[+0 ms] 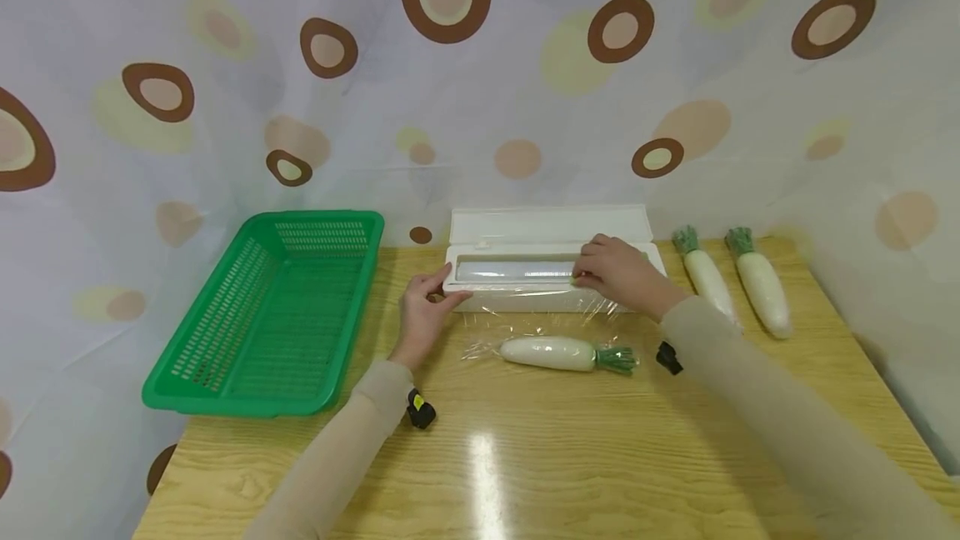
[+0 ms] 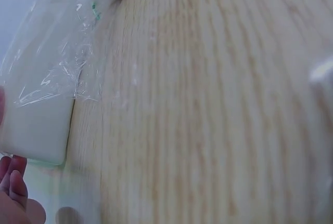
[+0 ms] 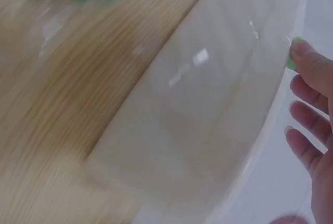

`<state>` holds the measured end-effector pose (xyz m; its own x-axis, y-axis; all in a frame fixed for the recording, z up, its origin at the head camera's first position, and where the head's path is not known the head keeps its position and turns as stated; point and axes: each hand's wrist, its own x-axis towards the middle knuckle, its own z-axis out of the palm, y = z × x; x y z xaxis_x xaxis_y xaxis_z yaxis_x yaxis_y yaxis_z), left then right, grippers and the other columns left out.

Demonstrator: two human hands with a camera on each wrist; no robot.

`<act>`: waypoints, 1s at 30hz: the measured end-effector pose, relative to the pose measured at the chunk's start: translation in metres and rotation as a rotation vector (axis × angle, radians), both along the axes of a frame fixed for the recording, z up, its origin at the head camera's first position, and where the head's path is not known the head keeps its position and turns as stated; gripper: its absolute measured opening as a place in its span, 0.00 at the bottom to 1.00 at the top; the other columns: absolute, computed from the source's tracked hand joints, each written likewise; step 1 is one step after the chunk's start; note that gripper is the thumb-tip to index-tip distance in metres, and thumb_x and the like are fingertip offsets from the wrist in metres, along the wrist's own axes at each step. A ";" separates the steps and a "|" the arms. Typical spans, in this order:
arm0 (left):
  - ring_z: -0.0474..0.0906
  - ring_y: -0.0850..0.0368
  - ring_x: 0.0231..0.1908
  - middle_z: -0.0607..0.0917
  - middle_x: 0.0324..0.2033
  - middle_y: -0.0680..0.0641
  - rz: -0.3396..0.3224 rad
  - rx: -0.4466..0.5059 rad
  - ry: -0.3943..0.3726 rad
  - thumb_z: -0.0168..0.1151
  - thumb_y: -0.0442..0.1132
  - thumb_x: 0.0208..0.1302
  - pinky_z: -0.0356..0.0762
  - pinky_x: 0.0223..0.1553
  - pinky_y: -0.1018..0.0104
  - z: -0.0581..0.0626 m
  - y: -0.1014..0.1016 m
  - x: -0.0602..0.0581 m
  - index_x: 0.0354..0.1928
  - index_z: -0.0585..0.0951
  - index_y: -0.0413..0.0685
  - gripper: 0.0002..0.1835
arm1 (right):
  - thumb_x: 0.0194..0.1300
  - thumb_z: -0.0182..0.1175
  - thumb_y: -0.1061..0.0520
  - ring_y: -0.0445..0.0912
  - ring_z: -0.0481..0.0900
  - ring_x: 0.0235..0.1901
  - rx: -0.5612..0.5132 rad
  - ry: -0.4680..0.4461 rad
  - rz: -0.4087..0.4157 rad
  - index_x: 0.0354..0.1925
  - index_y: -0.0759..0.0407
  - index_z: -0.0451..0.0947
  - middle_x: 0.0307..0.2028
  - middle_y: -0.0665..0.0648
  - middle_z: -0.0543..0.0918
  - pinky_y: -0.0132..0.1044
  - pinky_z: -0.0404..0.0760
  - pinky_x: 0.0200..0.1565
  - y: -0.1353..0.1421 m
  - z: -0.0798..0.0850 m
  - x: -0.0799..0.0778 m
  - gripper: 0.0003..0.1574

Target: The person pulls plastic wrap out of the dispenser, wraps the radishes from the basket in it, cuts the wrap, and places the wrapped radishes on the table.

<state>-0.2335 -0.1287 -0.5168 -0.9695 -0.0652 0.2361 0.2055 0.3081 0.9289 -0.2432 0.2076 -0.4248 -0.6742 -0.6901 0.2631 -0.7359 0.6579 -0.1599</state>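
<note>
A long white cling film dispenser (image 1: pixel 517 300) lies at the back of the table, its lid (image 1: pixel 551 225) raised and a film roll (image 1: pixel 513 271) inside. My left hand (image 1: pixel 423 315) grips the dispenser's left end, thumb in front and fingers behind. On the front edge, right of the middle, my right hand (image 1: pixel 618 273) pinches a small green slide cutter (image 3: pixel 292 62). Clear film (image 1: pixel 480 325) hangs from that edge and spreads forward over the table. A white radish (image 1: pixel 551 352) with green stalks lies on its side there, the film at it.
A green plastic basket (image 1: pixel 348 307) stands on the left of the wooden table (image 1: pixel 420 482). Two more white radishes, one nearer (image 1: pixel 708 282) and one farther right (image 1: pixel 763 294), lie at the right. A patterned curtain (image 1: pixel 480 107) hangs close behind the dispenser.
</note>
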 end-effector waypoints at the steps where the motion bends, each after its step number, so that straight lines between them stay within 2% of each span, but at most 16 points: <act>1: 0.74 0.57 0.39 0.80 0.42 0.43 0.001 -0.004 -0.001 0.81 0.42 0.57 0.72 0.38 0.74 0.000 0.000 0.000 0.65 0.82 0.47 0.33 | 0.65 0.71 0.62 0.52 0.77 0.41 -0.009 0.007 -0.002 0.35 0.57 0.87 0.33 0.53 0.82 0.50 0.78 0.47 0.011 0.000 0.002 0.02; 7: 0.75 0.55 0.40 0.80 0.42 0.44 0.001 -0.025 0.006 0.80 0.43 0.57 0.73 0.39 0.73 0.000 0.000 0.001 0.65 0.82 0.47 0.33 | 0.60 0.75 0.62 0.50 0.77 0.39 -0.028 0.053 -0.053 0.35 0.54 0.88 0.33 0.48 0.83 0.49 0.79 0.44 0.069 -0.004 0.012 0.05; 12: 0.76 0.53 0.39 0.81 0.41 0.44 0.007 -0.028 0.011 0.81 0.43 0.56 0.74 0.38 0.73 0.000 0.000 0.001 0.64 0.83 0.48 0.33 | 0.59 0.75 0.63 0.50 0.77 0.39 -0.047 0.044 -0.131 0.36 0.55 0.89 0.34 0.49 0.82 0.50 0.79 0.46 0.098 -0.004 0.022 0.07; 14: 0.76 0.54 0.39 0.81 0.41 0.44 0.006 -0.028 0.010 0.81 0.43 0.56 0.74 0.38 0.74 0.000 0.001 0.000 0.64 0.82 0.48 0.33 | 0.59 0.75 0.63 0.48 0.76 0.36 -0.060 0.031 -0.162 0.37 0.55 0.89 0.34 0.49 0.82 0.49 0.78 0.42 0.107 -0.005 0.024 0.07; 18: 0.76 0.55 0.40 0.81 0.41 0.43 0.000 -0.039 0.013 0.81 0.44 0.56 0.75 0.39 0.74 0.001 0.000 0.000 0.65 0.82 0.49 0.33 | 0.60 0.75 0.63 0.45 0.75 0.34 -0.087 0.022 -0.203 0.38 0.55 0.89 0.35 0.49 0.81 0.45 0.77 0.38 0.114 -0.008 0.025 0.08; 24: 0.78 0.54 0.41 0.82 0.43 0.43 -0.002 -0.053 -0.003 0.81 0.44 0.56 0.77 0.42 0.72 0.004 -0.001 0.001 0.66 0.82 0.48 0.34 | 0.61 0.75 0.63 0.45 0.77 0.36 -0.106 0.028 -0.207 0.40 0.54 0.90 0.36 0.49 0.82 0.45 0.79 0.37 0.114 -0.011 0.026 0.08; 30: 0.78 0.53 0.45 0.78 0.50 0.43 -0.054 -0.002 -0.142 0.79 0.44 0.60 0.79 0.44 0.70 0.007 -0.003 -0.002 0.71 0.78 0.52 0.36 | 0.61 0.75 0.63 0.46 0.77 0.34 -0.086 0.036 -0.202 0.40 0.55 0.89 0.36 0.51 0.82 0.46 0.79 0.36 0.112 -0.011 0.028 0.09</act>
